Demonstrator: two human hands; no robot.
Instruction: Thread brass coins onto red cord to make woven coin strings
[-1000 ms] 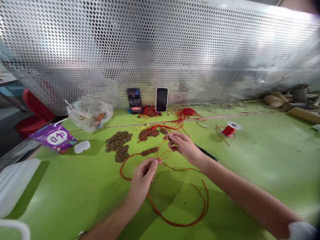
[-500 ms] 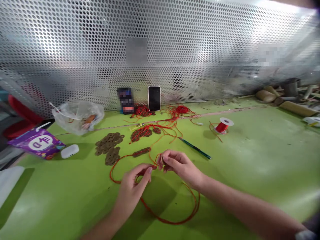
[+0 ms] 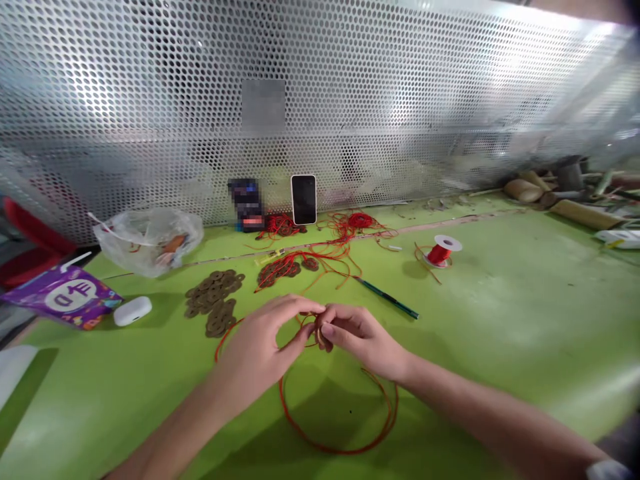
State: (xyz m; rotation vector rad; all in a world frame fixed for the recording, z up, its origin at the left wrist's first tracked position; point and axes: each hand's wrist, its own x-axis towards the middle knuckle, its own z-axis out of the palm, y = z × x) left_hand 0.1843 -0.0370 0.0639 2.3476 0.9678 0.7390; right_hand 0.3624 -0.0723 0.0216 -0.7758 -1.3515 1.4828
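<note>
Between the thumb and fingers of my right hand (image 3: 367,340) is a brown round coin (image 3: 321,335), held nearly on edge. My left hand (image 3: 263,343) meets it from the left, thumb and forefinger curled at the coin with thin red cord (image 3: 304,322) at their tips; the exact grip is partly hidden. A long loop of the same cord hangs below both hands and lies on the green table (image 3: 475,373). More cord shows left of my left hand. Behind that hand lies a pile of holed brown coins (image 3: 215,293).
Coins tied with red cord (image 3: 280,270) lie beyond my hands, near a green pen (image 3: 387,297). A spool of red cord (image 3: 440,253) stands to the right. At the back a phone (image 3: 304,200) leans upright. Left are a plastic bag (image 3: 150,237), purple packet (image 3: 65,293) and white case (image 3: 133,311).
My left hand has moved up and rightward to meet the coin in my right hand. It now covers the row of coins that lay behind it. The view has shifted slightly.
</note>
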